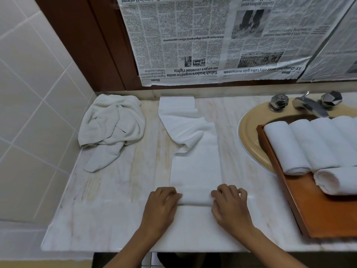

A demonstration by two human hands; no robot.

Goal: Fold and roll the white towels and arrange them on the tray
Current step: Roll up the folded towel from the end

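You're pinching both ends of the small roll at the near end of the folded towel (195,167) on the counter (108,219), left hand (161,205) and right hand (230,205) curled around it so it's rolling evenly toward the tray (316,215) batch.

You have bare marble countertop (119,190) between the crumpled white towel heap (112,128) on your left and the flat folded white towel strip (195,171); the orange-brown wooden tray (318,213) blocks the right.
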